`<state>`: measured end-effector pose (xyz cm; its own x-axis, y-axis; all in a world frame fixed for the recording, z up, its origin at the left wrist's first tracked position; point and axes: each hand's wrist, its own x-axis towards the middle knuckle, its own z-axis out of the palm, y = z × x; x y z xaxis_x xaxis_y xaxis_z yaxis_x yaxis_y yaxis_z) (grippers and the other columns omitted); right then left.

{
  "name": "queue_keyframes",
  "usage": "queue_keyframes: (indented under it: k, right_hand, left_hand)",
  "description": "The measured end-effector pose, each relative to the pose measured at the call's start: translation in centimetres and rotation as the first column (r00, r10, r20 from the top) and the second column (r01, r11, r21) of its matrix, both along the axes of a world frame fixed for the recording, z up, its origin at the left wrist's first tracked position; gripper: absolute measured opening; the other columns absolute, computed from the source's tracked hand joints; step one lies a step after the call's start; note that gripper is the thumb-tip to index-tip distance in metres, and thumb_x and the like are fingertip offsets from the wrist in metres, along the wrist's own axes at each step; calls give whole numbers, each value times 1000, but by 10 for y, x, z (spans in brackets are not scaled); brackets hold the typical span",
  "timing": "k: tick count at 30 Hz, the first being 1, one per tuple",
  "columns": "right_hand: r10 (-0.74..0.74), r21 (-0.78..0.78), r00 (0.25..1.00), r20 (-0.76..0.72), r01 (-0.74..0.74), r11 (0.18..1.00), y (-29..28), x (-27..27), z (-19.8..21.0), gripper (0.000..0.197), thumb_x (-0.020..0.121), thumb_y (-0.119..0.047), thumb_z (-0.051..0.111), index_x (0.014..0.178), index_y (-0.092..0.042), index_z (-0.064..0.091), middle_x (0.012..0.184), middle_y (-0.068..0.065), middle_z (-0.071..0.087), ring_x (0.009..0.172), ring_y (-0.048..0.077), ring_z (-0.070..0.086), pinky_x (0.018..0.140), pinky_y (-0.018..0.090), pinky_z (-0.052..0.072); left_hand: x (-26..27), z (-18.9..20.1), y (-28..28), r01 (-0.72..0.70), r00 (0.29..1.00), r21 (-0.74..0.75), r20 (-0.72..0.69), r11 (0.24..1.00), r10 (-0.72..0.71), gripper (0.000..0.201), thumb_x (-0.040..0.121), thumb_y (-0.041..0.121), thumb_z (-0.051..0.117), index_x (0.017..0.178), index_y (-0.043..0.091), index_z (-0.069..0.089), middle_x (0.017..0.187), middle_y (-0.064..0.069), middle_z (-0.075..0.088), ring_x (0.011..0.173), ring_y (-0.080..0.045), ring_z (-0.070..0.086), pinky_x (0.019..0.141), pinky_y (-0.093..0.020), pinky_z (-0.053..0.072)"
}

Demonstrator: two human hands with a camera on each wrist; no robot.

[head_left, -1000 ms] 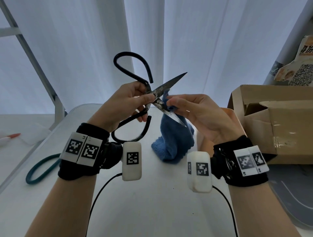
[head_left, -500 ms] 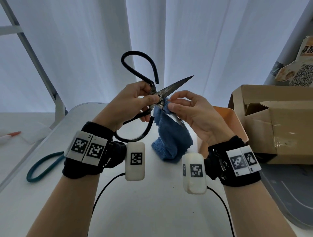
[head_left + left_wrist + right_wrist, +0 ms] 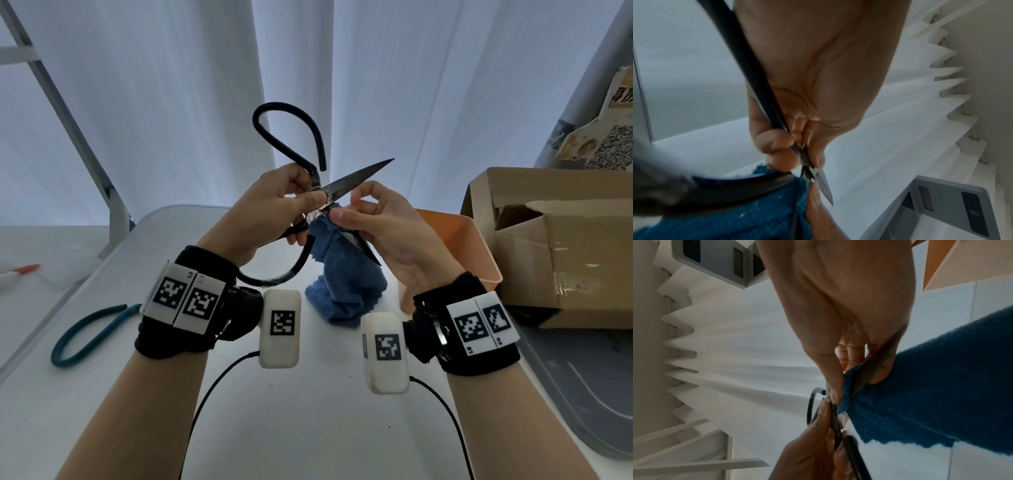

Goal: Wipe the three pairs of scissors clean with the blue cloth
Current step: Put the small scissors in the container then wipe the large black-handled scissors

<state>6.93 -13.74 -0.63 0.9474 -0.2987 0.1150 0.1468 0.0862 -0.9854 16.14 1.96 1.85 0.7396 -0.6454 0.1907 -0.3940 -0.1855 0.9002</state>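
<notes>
We hold the black scissors (image 3: 317,192) up in the air over the white table (image 3: 308,411). Our left hand (image 3: 270,209) pinches them right at the middle pin, thumb on top and fingers behind, as the left wrist view shows too. The blades are open like an X. One blade points up and to the right. The other blade points down and to the right.

Our right hand (image 3: 380,226) pinches the blue cloth (image 3: 346,274) around the lower blade, thumb and first finger squeezed together, close to the pin. The rest of the cloth hangs down, and its bottom end looks like it rests on the table.

A second ago our right hand pinched the cloth farther out along that blade. Half a second ago it was nearer the pin. Now it sits just beside the pin, almost touching our left thumb. So the cloth has slid up the blade toward the middle. The scissors have also moved a little to the right and tipped a bit, so the top blade points higher.

A pair with a teal handle (image 3: 92,329) lies on the table at the far left, well apart from our hands. An orange bin (image 3: 459,246) stands to the right of the cloth, and a cardboard box (image 3: 555,246) sits beside it.
</notes>
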Motion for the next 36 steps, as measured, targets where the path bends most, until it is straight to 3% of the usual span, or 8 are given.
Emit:
queue_keyframes:
  k: [6, 12, 18, 21, 24, 27, 30, 36]
  right_hand:
    - [18, -66, 999, -26, -20, 998, -4, -2, 3, 28, 85, 1, 74, 92, -14, 51, 70, -1, 69, 75, 16, 65, 68, 23, 50]
    - [47, -26, 999, 14, -47, 999, -5, -5, 6, 22, 86, 1, 72, 94, -9, 54, 90, 15, 73, 81, 22, 71, 76, 26, 58]
    - [-16, 49, 999, 49, 14, 999, -1, 1, 2, 23, 88, 3, 70, 97, -6, 51, 86, 13, 76, 74, 21, 72, 69, 26, 57]
    - [-36, 46, 999, 30, 34, 998, -2, 0, 1, 32, 85, 4, 73, 99, -8, 47, 100, 24, 74, 86, 31, 73, 83, 39, 61]
    - [-44, 12, 999, 11, 44, 999, -1, 1, 0, 34, 84, 0, 76, 95, -10, 45, 99, 23, 73, 91, 34, 71, 90, 44, 57]
    - [-20, -53, 1000, -2, 20, 998, -1, 3, -1, 32, 85, -2, 76, 94, -12, 47, 85, 13, 72, 85, 31, 68, 86, 41, 56]
    - [45, -51, 999, -16, -46, 998, -8, -2, 3, 32, 85, 6, 71, 96, -10, 46, 79, 13, 69, 72, 26, 64, 78, 33, 55]
    - [-36, -23, 999, 27, 37, 999, -6, -3, 5, 35, 81, 4, 76, 91, -10, 46, 81, 10, 75, 82, 27, 72, 79, 32, 58]
  left_hand:
    - [9, 8, 18, -63, 996, -110, -69, 992, 56, 7, 100, 10, 56, 100, 4, 53, 65, -5, 54, 48, -19, 52, 48, -30, 40]
    - [9, 9, 20, -21, 998, -90, -56, 996, 16, 7, 100, 10, 56, 100, 3, 54, 63, -2, 54, 48, -19, 51, 48, -29, 39]
    - [-1, 0, -1, 44, 999, -12, -5, 999, -44, 11, 98, 12, 60, 98, 3, 54, 79, -5, 60, 47, -22, 51, 42, -27, 38]
    - [-3, -3, -5, 41, 999, 2, 3, 999, -41, 15, 98, 13, 60, 102, 0, 54, 81, -4, 60, 45, -21, 52, 43, -27, 38]
    - [-3, -3, -5, 26, 1000, -2, -1, 1000, -26, 16, 98, 13, 59, 104, -2, 53, 82, -5, 59, 45, -19, 51, 43, -27, 38]
    - [0, 1, 0, 8, 1000, -19, -3, 1000, -8, 14, 98, 12, 59, 101, 0, 54, 77, -5, 58, 45, -18, 51, 43, -27, 39]
    - [4, 3, 6, -42, 998, -69, -41, 997, 39, 10, 99, 12, 58, 100, 3, 54, 67, -1, 55, 46, -20, 51, 45, -27, 39]
    - [-7, -1, -6, 25, 999, -48, -32, 999, -27, 15, 98, 12, 59, 101, -2, 53, 75, -1, 58, 45, -20, 50, 43, -28, 38]
